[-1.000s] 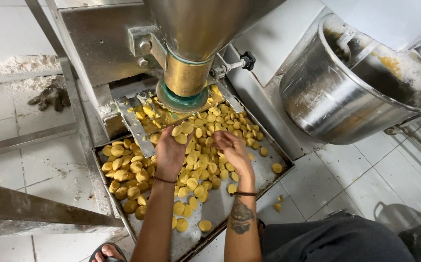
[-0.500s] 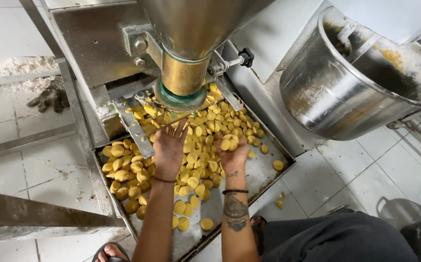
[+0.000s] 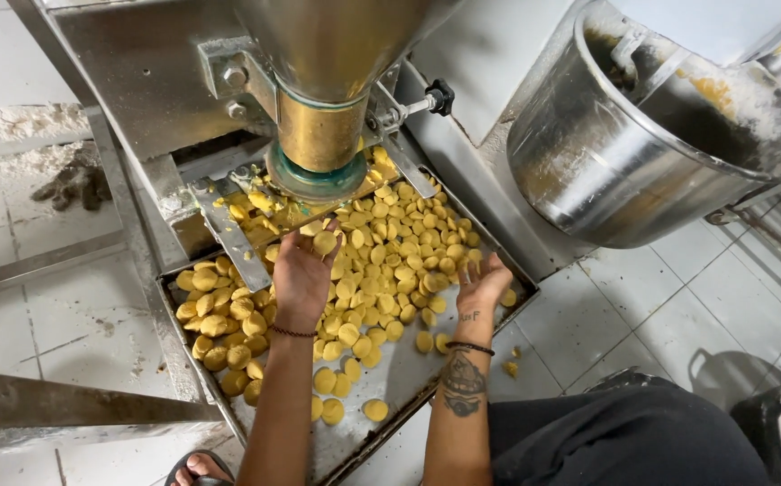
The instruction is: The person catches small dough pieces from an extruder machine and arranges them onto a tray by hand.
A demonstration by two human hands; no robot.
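Note:
A flat metal tray [image 3: 399,378] lies on the floor under a steel machine and holds several round yellow dough pieces [image 3: 390,261]. My left hand [image 3: 302,270] reaches up toward the brass nozzle [image 3: 322,135], palm up, with one yellow dough piece [image 3: 324,241] at its fingertips. My right hand [image 3: 480,284] rests with fingers spread on the dough pieces at the tray's right side. A heap of thicker yellow pieces [image 3: 215,315] fills the tray's left part.
A big steel mixing bowl [image 3: 624,153] with batter inside stands to the right on white floor tiles. Flour lies spilled at the far left [image 3: 22,126]. A few dough pieces [image 3: 511,367] lie on the floor beside the tray. My foot in a sandal [image 3: 197,468] shows at the bottom.
My left hand has risen toward the nozzle and turned palm up. My right hand has slid right across the dough pieces to the tray's right side.

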